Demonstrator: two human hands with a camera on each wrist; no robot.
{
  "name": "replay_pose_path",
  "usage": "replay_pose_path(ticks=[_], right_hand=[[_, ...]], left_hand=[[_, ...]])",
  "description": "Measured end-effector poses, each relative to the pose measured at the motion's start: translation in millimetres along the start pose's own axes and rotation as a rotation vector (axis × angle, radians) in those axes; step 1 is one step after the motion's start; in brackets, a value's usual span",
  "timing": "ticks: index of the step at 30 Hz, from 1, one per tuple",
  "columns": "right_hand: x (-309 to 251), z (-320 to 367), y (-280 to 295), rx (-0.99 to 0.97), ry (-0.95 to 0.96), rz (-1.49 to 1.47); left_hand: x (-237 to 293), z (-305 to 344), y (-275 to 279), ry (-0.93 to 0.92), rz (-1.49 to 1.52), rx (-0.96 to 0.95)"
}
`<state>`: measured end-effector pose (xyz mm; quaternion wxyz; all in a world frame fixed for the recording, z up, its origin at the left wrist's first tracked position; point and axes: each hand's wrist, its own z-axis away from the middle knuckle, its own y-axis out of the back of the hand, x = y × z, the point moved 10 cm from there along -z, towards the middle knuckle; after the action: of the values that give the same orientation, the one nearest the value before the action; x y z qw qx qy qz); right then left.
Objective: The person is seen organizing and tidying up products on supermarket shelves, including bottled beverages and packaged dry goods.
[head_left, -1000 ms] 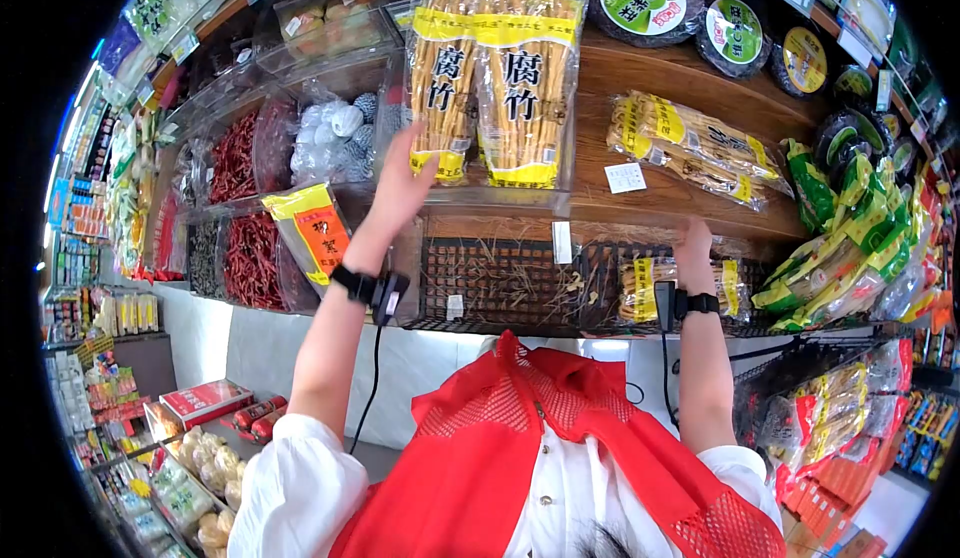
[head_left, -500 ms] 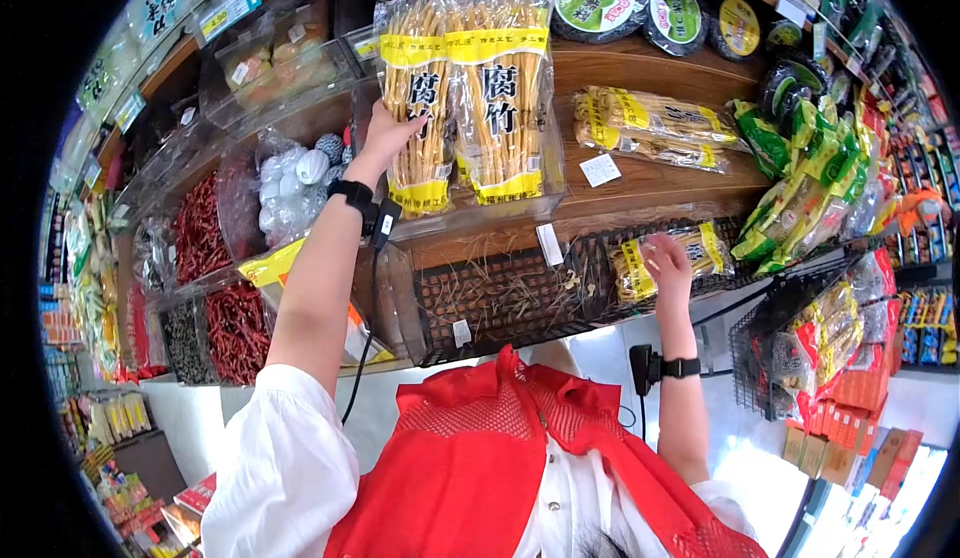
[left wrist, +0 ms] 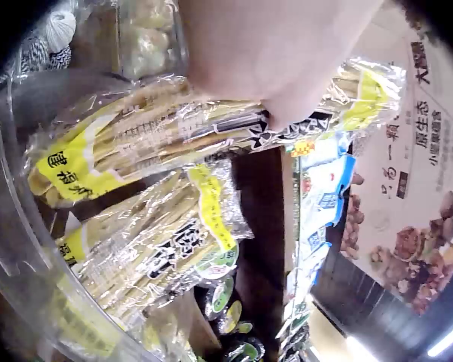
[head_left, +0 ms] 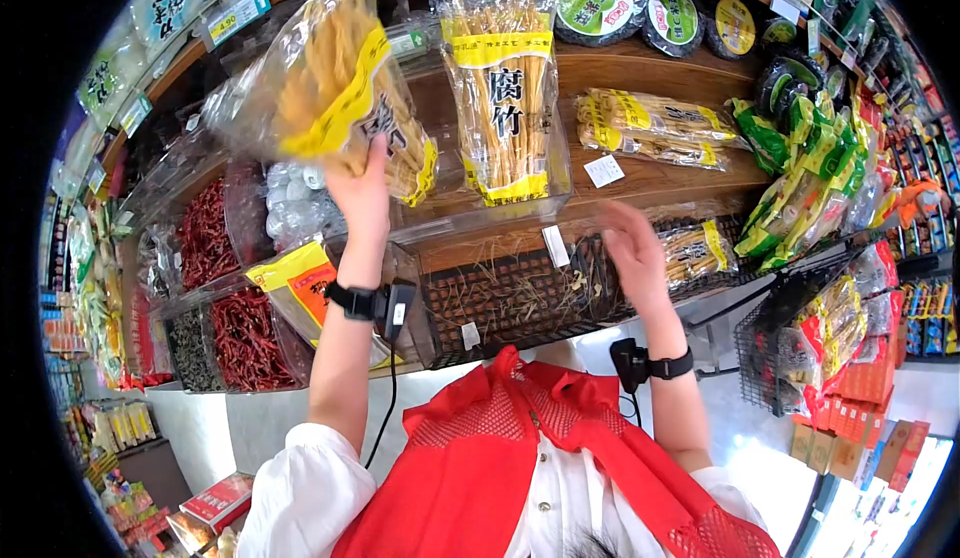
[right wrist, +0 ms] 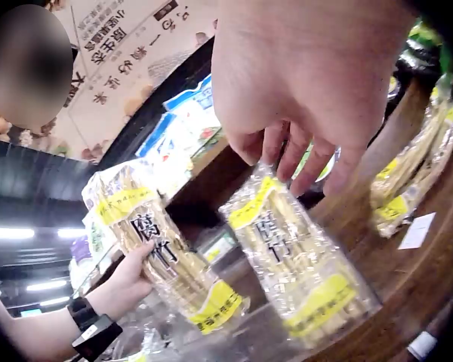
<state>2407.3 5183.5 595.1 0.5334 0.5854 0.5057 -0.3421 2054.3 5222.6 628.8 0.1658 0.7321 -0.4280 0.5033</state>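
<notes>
In your left hand (head_left: 360, 198), the fingers pinch the pack (head_left: 345, 103) (the right hand (head_left: 634, 250) is empty, fingers loosely apart), so please support the pack below, as it may be brittle.

I counted my two hands (head_left: 358, 190) (head_left: 634, 248), two black wristbands (head_left: 357, 301) (head_left: 672, 363), one gripped dried-tofu-stick bag (head_left: 342, 106), one standing bag (head_left: 505, 108), two lying bags (head_left: 660, 115) on the wooden shelf (head_left: 625, 64) and one yellow-labelled round pack (head_left: 735, 25).
</notes>
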Motion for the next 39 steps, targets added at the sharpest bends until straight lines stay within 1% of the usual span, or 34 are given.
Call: replay_pose_path(ticks=[1,2,4,5,6,7,9,10,11,12,13,14,15,17,18,19,20,21,22,24,25,27,28,29,30,31,33,35,38,39], right_hand=[[-25.7,-3.9,-17.3,-0.059,0.115,0.133],[-44.3,-5.6,-32.2,-0.086,0.189,0.212],[-66.4,-7.1,-59.8,-0.144,0.336,0.361],[-71.5,-8.9,-68.0,-0.146,0.339,0.354],[-79.5,-9.7,-77.0,-0.162,0.354,0.303],[-85.7,-9.8,-85.5,-0.177,0.367,0.254],[-92.4,-8.0,-101.1,-0.204,0.397,0.258],[-94.8,-7.5,-109.0,-0.229,0.405,0.215],[-96.4,-6.6,-115.5,-0.251,0.410,0.177],[-95.2,-5.4,-120.8,-0.248,0.413,0.188],[-95.8,-3.2,-130.4,-0.360,0.386,0.098],[-87.8,1.1,-133.4,-0.385,0.304,0.004],[-76.1,7.0,-137.7,-0.407,0.222,-0.089],[-58.8,9.0,-137.3,-0.367,0.202,-0.080],[-46.9,9.5,-136.2,-0.368,0.116,-0.110],[-34.2,10.7,-135.5,-0.367,0.031,-0.141],[-32.7,9.5,-125.1,-0.273,0.069,-0.143],[-27.8,9.9,-118.3,-0.260,0.062,-0.134],[-16.8,8.1,-106.5,-0.215,-0.013,-0.134],[-1.1,5.5,-77.0,-0.130,-0.157,-0.129],[12.9,6.1,-61.6,-0.078,-0.159,-0.131],[41.0,11.6,-32.1,0.013,-0.266,-0.346],[64.1,20.2,-15.2,0.069,-0.354,-0.455],[83.1,28.3,-1.6,0.117,-0.440,-0.563],[83.6,34.4,21.9,0.298,-0.427,-0.621],[104.6,44.5,33.3,0.346,-0.477,-0.765],[138.3,56.4,58.6,0.398,-0.560,-0.809],[157.6,63.8,80.9,0.503,-0.600,-0.917],[237.8,81.0,117.2,0.524,-0.721,-0.843],[247.1,84.6,127.2,0.522,-0.763,-0.793]], left_hand=[[8.7,5.1,9.1,0.023,0.062,0.032],[18.8,9.2,12.8,0.016,0.063,-0.017],[23.8,19.1,27.4,0.035,0.092,0.021],[25.0,25.3,37.7,0.062,0.125,0.059],[30.1,32.7,36.3,0.127,-0.057,-0.051],[38.9,39.8,41.8,0.124,-0.061,-0.050],[49.6,53.3,32.0,0.130,-0.042,-0.182],[43.8,57.8,34.1,0.127,0.067,-0.181],[46.3,61.1,32.6,0.126,0.070,-0.186],[41.4,69.4,23.4,0.223,0.120,-0.239],[36.9,80.0,13.6,0.321,0.170,-0.293],[33.9,89.2,10.7,0.389,0.254,-0.251],[32.3,91.6,10.8,0.391,0.260,-0.260],[11.5,102.6,5.2,0.521,-0.029,-0.394],[5.6,107.8,-2.4,0.561,-0.115,-0.448],[6.7,113.2,-8.2,0.583,-0.099,-0.445],[6.9,115.0,-18.3,0.513,-0.079,-0.518],[5.9,117.6,-27.4,0.442,-0.058,-0.589],[1.1,120.6,-32.4,0.447,-0.049,-0.602],[3.0,131.6,-53.1,0.404,0.045,-0.738],[1.2,134.6,-58.6,0.412,0.053,-0.752],[0.5,143.4,-71.6,0.387,0.006,-0.863],[-4.2,146.5,-74.3,0.377,0.021,-0.888],[-8.2,149.3,-74.8,0.382,0.024,-0.892],[-13.8,152.2,-74.6,0.406,0.012,-0.891],[-19.3,155.7,-75.1,0.430,0.000,-0.890],[-25.7,161.7,-75.1,0.436,-0.020,-0.877],[-39.8,171.5,-76.2,0.526,-0.046,-0.845],[-41.2,184.8,-88.1,0.536,-0.087,-0.853],[-39.6,190.0,-93.9,0.543,-0.094,-0.852]])
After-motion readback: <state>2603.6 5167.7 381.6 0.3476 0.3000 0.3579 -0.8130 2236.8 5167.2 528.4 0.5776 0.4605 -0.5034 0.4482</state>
